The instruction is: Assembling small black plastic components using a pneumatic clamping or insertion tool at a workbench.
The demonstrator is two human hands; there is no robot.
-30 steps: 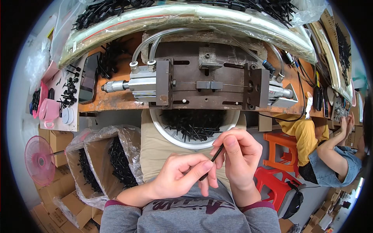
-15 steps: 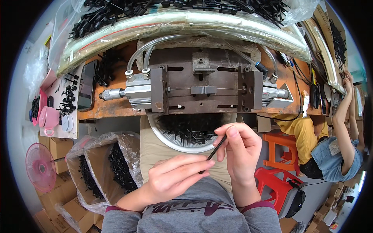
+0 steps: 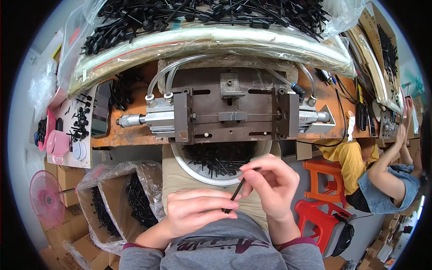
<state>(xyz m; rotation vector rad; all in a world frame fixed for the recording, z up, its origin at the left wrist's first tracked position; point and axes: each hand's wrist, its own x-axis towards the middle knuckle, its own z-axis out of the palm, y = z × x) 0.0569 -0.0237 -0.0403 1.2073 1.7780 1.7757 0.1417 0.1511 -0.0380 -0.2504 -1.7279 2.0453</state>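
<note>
Over my lap, a thin black rod-shaped part [image 3: 237, 190] slants between my two hands, its thicker end low by the left fingertips. My left hand [image 3: 194, 208] grips that lower end between closed fingers; its thumb is hidden. Thumb and fingers of my right hand [image 3: 272, 184] pinch the upper end, and a dark bit [image 3: 257, 169] shows at the right fingertips. Just beyond the hands, a white ribbed basket [image 3: 204, 179] on my lap holds many similar black parts [image 3: 220, 157].
A metal fixture [image 3: 231, 128] with air cylinders [image 3: 159, 117] and clear hoses is on the wooden bench ahead. Black parts [image 3: 202, 15] are heaped behind it. Lined boxes [image 3: 123, 198] and a pink fan [image 3: 47, 198] are left; red [image 3: 315, 216] and orange stools [image 3: 326, 180] and a co-worker [image 3: 389, 180] right.
My hands have shifted slightly left, and the rod-shaped part stands steeper between them. In the picture, the bench and basket sit lower than before. The co-worker's hands have moved.
</note>
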